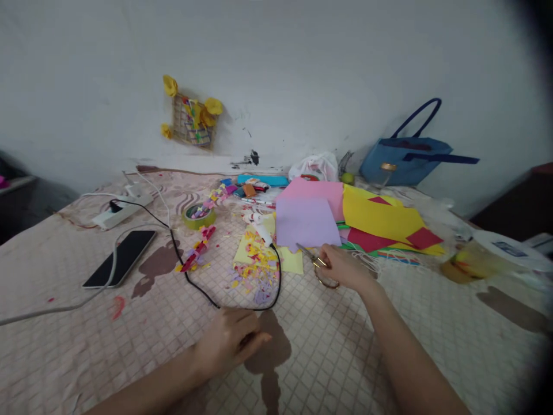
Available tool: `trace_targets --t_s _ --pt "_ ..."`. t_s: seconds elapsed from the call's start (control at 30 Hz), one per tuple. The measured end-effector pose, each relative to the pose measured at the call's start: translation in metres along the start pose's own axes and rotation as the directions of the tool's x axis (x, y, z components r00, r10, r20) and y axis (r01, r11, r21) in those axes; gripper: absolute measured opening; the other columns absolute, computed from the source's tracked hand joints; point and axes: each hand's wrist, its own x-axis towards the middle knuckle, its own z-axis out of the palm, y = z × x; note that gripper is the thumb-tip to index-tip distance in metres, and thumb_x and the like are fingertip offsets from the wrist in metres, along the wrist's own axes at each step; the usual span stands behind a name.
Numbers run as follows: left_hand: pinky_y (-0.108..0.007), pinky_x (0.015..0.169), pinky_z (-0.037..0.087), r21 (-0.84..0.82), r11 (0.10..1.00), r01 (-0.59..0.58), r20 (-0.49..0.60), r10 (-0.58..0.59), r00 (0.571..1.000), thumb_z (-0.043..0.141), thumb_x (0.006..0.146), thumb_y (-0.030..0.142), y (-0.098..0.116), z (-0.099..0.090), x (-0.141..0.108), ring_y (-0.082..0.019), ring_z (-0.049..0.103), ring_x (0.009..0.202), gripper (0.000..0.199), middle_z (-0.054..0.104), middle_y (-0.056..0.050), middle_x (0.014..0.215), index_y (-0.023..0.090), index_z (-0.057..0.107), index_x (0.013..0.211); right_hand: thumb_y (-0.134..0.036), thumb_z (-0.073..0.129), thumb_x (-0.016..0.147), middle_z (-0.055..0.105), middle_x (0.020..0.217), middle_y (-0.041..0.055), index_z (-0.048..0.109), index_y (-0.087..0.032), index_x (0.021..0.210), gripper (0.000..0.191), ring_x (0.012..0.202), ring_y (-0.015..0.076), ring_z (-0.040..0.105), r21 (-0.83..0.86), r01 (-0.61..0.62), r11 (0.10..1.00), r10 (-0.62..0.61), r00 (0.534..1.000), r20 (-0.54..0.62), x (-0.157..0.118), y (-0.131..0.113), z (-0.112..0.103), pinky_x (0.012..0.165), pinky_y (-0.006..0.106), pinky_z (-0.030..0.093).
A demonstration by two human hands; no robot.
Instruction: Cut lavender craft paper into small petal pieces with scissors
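Observation:
My right hand (341, 266) is closed on the gold-handled scissors (318, 262), whose blades point to the upper left at the lower edge of a lilac sheet (306, 223). My left hand (231, 341) hangs over the front of the table with its fingers curled in; whether it holds something small is hidden. Ahead of it, small paper scraps (259, 265) are heaped on pale yellow paper (295, 260). A white glue gun (262, 230) with a black cable lies at the scraps' upper edge. Left of them is a pink decorated strip (197, 249).
A phone (121, 259) and a power strip (123, 212) lie at the left, with cables crossing the cloth. Tape (199, 216) lies behind the strip. Yellow sheets (380, 219), a plastic tub (496, 253) and a blue bag (404, 161) stand at the right.

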Motion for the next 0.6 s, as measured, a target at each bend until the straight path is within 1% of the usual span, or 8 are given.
trace_targets --t_s 0.17,0.3,0.4,0.47,0.53,0.6 --pt "-0.022 0.046 0.026 0.01 0.999 -0.038 0.006 0.038 0.999 0.048 0.084 0.025 -0.001 0.001 0.0 -0.008 0.047 0.048 0.026 0.052 0.002 0.053 0.016 0.043 0.06 -0.013 0.054 0.065 0.057 0.069 0.0018 0.048 -0.019 0.074 0.012 0.059 0.0141 0.05 -0.067 -0.018 0.998 0.02 0.999 0.041 -0.001 -0.003 0.001 0.049 0.023 0.023" --pt "-0.022 0.046 0.027 0.002 0.999 -0.033 -0.002 0.033 0.999 0.047 0.085 0.026 0.001 0.0 0.001 -0.008 0.046 0.048 0.026 0.051 0.002 0.053 0.017 0.044 0.06 -0.014 0.057 0.064 0.057 0.066 0.0011 0.047 -0.019 0.073 0.014 0.058 0.0146 0.05 -0.096 -0.036 0.995 0.039 0.999 0.037 -0.003 0.01 -0.008 0.048 0.023 0.022" --pt "-0.022 0.046 0.026 -0.056 0.998 -0.033 0.012 0.033 0.999 0.047 0.085 0.026 0.007 -0.001 0.003 -0.007 0.044 0.048 0.026 0.05 0.002 0.052 0.017 0.045 0.061 -0.01 0.057 0.062 0.056 0.065 0.001 0.047 -0.019 0.071 0.016 0.057 0.0148 0.05 -0.114 -0.075 0.991 0.076 0.997 0.005 -0.007 0.028 -0.019 0.048 0.023 0.024" --pt "-0.022 0.046 0.026 -0.106 0.993 -0.049 0.027 0.052 0.998 0.046 0.085 0.025 0.011 0.0 0.004 -0.008 0.044 0.048 0.025 0.05 0.002 0.053 0.017 0.047 0.062 -0.01 0.058 0.062 0.056 0.064 0.0014 0.048 -0.018 0.071 0.016 0.057 0.0156 0.051 -0.12 -0.1 0.988 0.098 0.995 -0.028 -0.008 0.038 -0.024 0.048 0.023 0.026" --pt "-0.022 0.046 0.026 -0.128 0.99 -0.067 0.038 0.072 0.997 0.045 0.085 0.026 0.012 0.002 0.005 -0.008 0.044 0.048 0.025 0.05 0.002 0.053 0.017 0.048 0.062 -0.013 0.06 0.064 0.056 0.065 0.0019 0.049 -0.018 0.075 0.016 0.06 0.0171 0.053 -0.115 -0.112 0.987 0.104 0.992 -0.069 -0.007 0.041 -0.026 0.05 0.024 0.029" --pt "-0.022 0.046 0.027 -0.136 0.989 -0.056 0.055 0.064 0.996 0.046 0.085 0.028 0.011 0.006 0.006 -0.008 0.045 0.049 0.027 0.05 0.001 0.053 0.016 0.047 0.06 -0.018 0.06 0.068 0.058 0.069 0.0024 0.051 -0.018 0.082 0.017 0.064 0.018 0.055 -0.099 -0.093 0.991 0.081 0.99 -0.115 -0.003 0.035 -0.023 0.053 0.024 0.033"
